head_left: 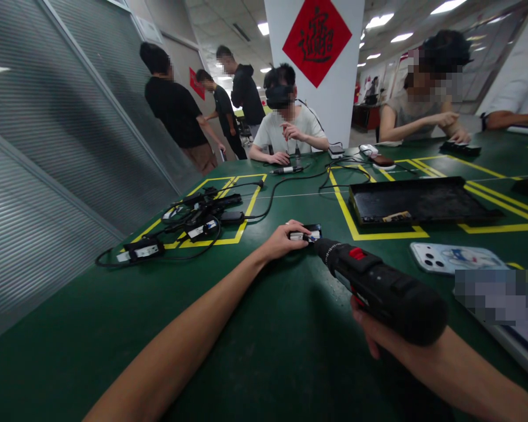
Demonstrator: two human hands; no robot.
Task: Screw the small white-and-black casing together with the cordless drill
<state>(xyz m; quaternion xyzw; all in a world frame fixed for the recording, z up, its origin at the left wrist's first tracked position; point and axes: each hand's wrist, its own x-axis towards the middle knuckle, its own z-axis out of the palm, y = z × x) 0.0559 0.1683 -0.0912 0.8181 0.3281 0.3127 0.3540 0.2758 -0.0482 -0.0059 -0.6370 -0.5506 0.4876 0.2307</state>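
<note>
My right hand (369, 328) is wrapped round the handle of a black cordless drill (378, 287) with a red switch on top. The drill points forward and left, its chuck close to a small black and white device (313, 232) on the green table. My left hand (290, 240) grips that device from its left side, fingers curled over it. The bit's tip seems to meet the device, but I cannot tell whether it touches. Part of the device is hidden under my fingers, and the drill's body covers much of my right hand.
Black adapters and cables (206, 214) lie in a yellow-taped area at left. A black tray (422, 202) holds a small board. A phone (457, 258) and a tablet-like device (510, 316) lie at right. Across the table a person (290, 126) handles a tool; another person (426, 117) sits rightward.
</note>
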